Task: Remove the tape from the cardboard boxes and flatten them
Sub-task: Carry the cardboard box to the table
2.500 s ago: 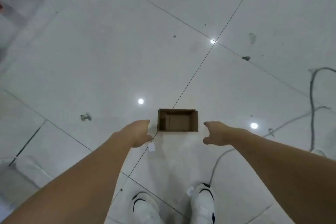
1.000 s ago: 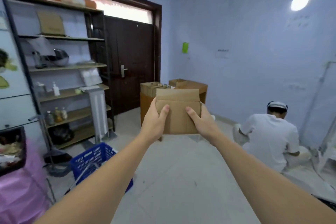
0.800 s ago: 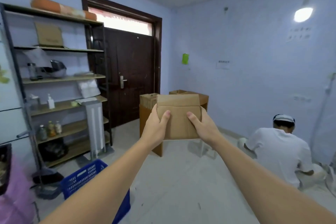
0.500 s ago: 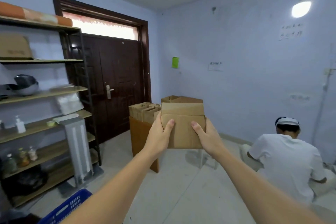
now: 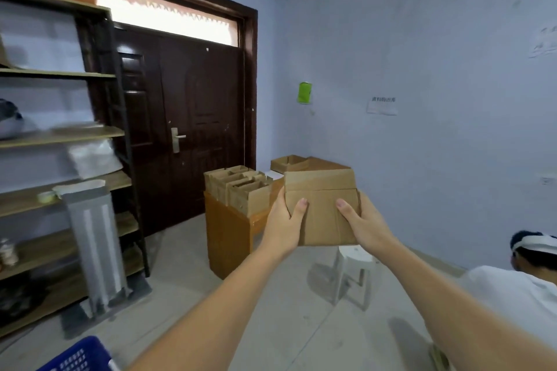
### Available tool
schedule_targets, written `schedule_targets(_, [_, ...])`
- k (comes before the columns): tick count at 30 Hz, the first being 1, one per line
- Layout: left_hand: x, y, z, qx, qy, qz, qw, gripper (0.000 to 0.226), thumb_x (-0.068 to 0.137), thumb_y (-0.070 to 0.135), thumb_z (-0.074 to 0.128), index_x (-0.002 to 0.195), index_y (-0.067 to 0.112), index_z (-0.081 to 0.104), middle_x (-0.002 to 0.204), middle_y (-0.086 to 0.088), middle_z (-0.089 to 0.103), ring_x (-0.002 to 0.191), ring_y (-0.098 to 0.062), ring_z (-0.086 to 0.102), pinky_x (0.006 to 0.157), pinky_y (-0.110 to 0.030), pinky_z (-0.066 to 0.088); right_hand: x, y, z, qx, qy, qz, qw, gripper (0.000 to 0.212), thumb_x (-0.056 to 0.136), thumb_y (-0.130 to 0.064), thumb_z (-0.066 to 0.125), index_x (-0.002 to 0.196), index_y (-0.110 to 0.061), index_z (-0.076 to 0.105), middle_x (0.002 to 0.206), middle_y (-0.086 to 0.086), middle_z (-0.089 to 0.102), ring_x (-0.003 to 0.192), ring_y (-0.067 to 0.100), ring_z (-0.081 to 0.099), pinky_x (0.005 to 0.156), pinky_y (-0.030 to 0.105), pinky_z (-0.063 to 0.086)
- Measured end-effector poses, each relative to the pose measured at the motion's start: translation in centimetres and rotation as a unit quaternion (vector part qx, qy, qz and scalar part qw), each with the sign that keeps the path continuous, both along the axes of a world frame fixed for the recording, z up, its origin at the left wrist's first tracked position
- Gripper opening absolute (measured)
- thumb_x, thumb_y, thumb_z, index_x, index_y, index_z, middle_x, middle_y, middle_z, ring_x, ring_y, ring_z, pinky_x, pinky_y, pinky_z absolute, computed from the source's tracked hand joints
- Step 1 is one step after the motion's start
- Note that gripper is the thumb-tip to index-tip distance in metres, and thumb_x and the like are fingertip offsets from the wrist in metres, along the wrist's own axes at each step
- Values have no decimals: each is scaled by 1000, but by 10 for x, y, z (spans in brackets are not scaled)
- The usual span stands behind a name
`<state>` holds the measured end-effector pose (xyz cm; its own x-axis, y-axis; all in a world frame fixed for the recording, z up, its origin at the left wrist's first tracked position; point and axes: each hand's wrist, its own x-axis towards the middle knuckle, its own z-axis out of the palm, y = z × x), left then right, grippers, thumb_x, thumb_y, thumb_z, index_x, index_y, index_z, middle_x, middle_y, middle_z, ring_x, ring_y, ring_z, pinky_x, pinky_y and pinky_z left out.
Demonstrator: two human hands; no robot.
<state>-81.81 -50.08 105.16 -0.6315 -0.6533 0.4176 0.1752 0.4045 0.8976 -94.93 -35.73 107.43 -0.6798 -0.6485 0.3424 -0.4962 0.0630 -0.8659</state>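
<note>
Both hands up in front of me, arms out, holding one cardboard box [image 5: 321, 208] between them. Left hand [image 5: 283, 226] grips its left edge, thumb pressed on the near face; right hand [image 5: 363, 224] grips the right edge, thumb likewise on the near face. Other fingers are behind the box, can't see them. Box is upright in the air, flat side toward me, top flap [image 5: 319, 179] folded back, vertical seam down the middle of the near face.

Past it: orange wooden table [image 5: 232, 235] with a cluster of small cardboard boxes [image 5: 238, 190] standing on it, one open box [image 5: 291, 163] further back. White stool [image 5: 354, 272] on the floor just below the held box. Dark door [image 5: 187, 135] behind, shelving rack [image 5: 60, 135] on the left, blue basket [image 5: 78, 357] at bottom left. Person in white [image 5: 518, 283] crouched at right edge.
</note>
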Motion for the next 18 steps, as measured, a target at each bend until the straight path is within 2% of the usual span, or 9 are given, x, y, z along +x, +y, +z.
schedule_targets(2, [-37, -27, 1, 10, 0, 10, 1000, 51, 105, 48, 53, 151, 28, 42, 133, 12, 59, 123, -7, 56, 105, -33, 48, -40, -30, 4, 3, -2, 4, 1000, 33, 95, -59, 57, 125, -47, 49, 122, -25, 59, 107, -9, 57, 82, 18, 46])
schedule_targets(6, [-105, -85, 0, 14, -14, 37, 999, 52, 106, 47, 53, 152, 29, 38, 119, 27, 51, 118, -5, 53, 104, -31, 45, -113, -94, -1, 16, 3, 24, 1000, 20, 94, -61, 57, 113, -58, 50, 113, -32, 64, 103, -13, 60, 82, 17, 46])
schedule_targets(8, [-141, -120, -4, 1, -18, 34, 999, 51, 106, 44, 54, 151, 25, 41, 124, 21, 56, 120, -6, 55, 107, -34, 46, -150, -126, -5, 17, 10, 28, 999, 22, 93, -64, 57, 114, -59, 49, 112, -35, 63, 101, -17, 58, 82, 18, 46])
schedule_targets(11, [-195, -171, -9, -10, -30, 13, 999, 52, 106, 42, 54, 151, 20, 44, 139, 4, 60, 129, -13, 56, 113, -41, 46, -209, -169, -7, 22, 15, 36, 999, 39, 93, -65, 57, 128, -51, 49, 123, -25, 62, 108, -9, 60, 88, 22, 49])
schedule_targets(14, [-252, -216, -8, -20, -39, 15, 999, 52, 106, 46, 53, 152, 23, 44, 140, 7, 59, 129, -9, 54, 114, -40, 44, -269, -212, -1, 36, 20, 30, 999, 56, 94, -64, 57, 142, -38, 44, 132, -17, 59, 119, 5, 59, 98, 32, 50])
schedule_targets(18, [-334, -269, -8, -14, -29, 22, 999, 50, 104, 51, 53, 149, 31, 43, 136, 11, 59, 125, -7, 55, 111, -43, 47, -343, -264, 1, 24, 12, 22, 999, 53, 94, -61, 58, 140, -37, 46, 132, -16, 59, 118, 5, 59, 98, 33, 49])
